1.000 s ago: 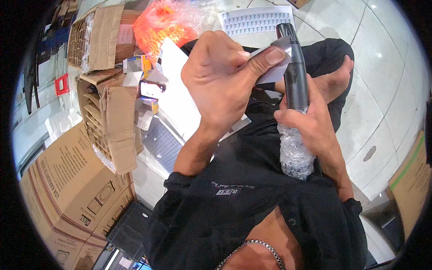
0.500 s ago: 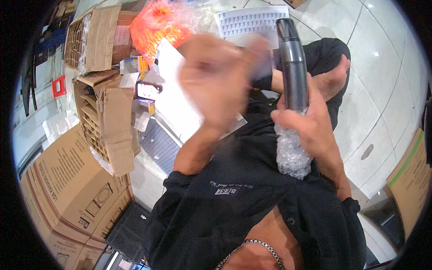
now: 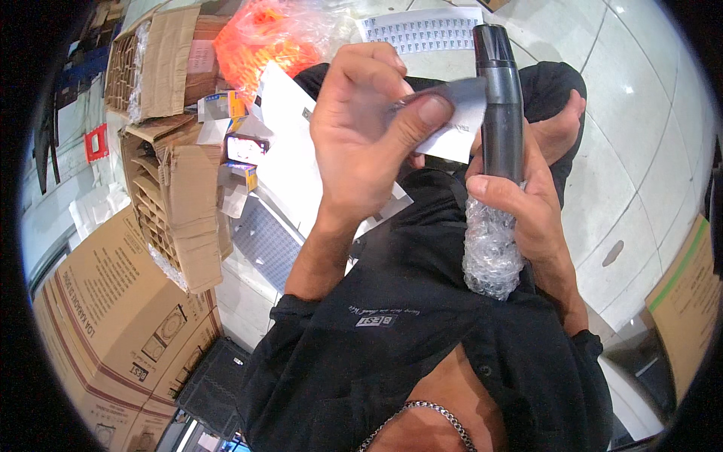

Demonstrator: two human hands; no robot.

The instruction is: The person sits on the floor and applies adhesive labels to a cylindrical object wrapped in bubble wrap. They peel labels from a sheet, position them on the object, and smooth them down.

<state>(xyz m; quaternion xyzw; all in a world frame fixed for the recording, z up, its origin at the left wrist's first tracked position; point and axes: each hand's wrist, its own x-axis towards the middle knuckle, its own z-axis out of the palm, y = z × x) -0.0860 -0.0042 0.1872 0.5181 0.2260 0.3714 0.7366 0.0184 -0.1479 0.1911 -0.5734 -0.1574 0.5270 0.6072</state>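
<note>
My right hand [image 3: 527, 200] is wrapped round a black handheld microphone [image 3: 501, 124], which stands nearly upright in the picture. Bubble wrap [image 3: 491, 252] covers its near end, below my thumb. Left of the microphone, my left hand [image 3: 369, 132] pinches a small, thin sticker sheet [image 3: 456, 139] between thumb and fingers. That sheet is curled, dark grey on its upper part and white with small print lower down. Its right edge overlaps or lies very close to the microphone's barrel; I cannot tell if they touch.
Cardboard boxes with dividers [image 3: 197, 218] stand at left, beside a lit phone [image 3: 247, 149]. Large white paper [image 3: 290, 188] and a grey patterned sheet [image 3: 265, 245] lie near my left forearm. Farther off are an orange plastic bag [image 3: 263, 53] and a printed label sheet [image 3: 422, 32].
My left hand was smeared by motion and now shows clearly, with the curled sticker sheet beside the barrel. The microphone has shifted slightly right in my right hand.
</note>
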